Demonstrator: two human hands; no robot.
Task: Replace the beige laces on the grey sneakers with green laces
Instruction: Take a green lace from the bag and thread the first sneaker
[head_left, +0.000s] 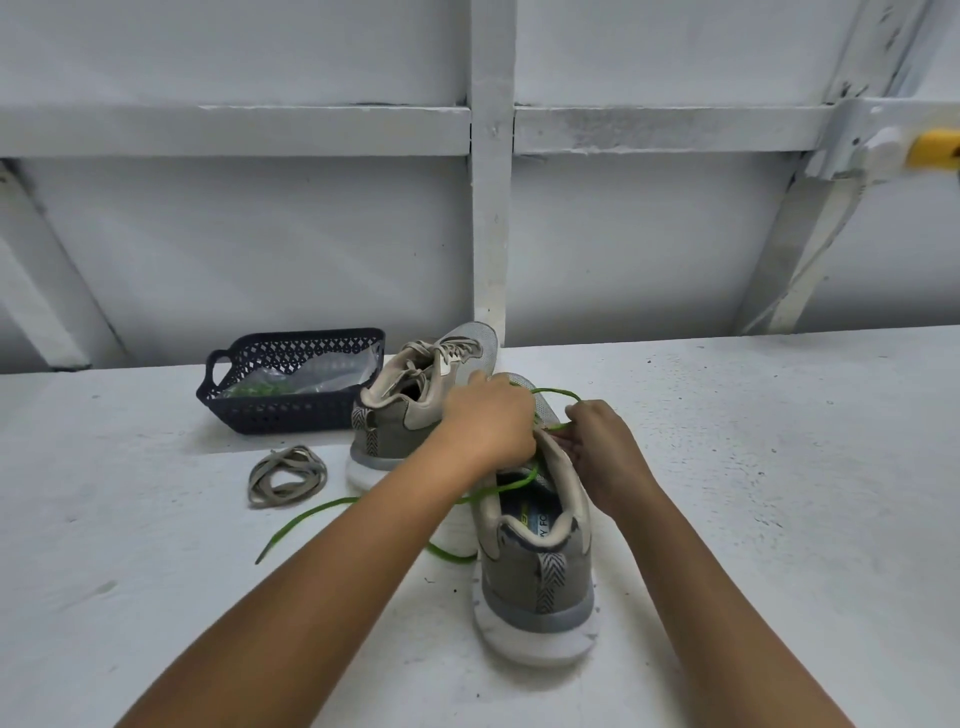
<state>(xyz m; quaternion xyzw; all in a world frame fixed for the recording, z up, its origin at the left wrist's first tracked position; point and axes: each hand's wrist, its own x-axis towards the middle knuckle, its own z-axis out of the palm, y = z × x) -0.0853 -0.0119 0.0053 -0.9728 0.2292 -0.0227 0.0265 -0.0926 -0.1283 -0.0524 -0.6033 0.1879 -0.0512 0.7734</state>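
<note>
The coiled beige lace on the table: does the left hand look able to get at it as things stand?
Probably yes. The beige lace lies bare on the table, left of the far sneaker, with nothing over it. But the left hand grips the near sneaker, so it must let go first.

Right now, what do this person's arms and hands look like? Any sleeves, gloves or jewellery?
No gloves on the left hand or the right hand. The left forearm and right forearm are bare down to the picture's edge, no sleeve in view. Neither wrist shows a watch or bracelet. Fingers are mostly hidden, so rings cannot be ruled out.
</note>
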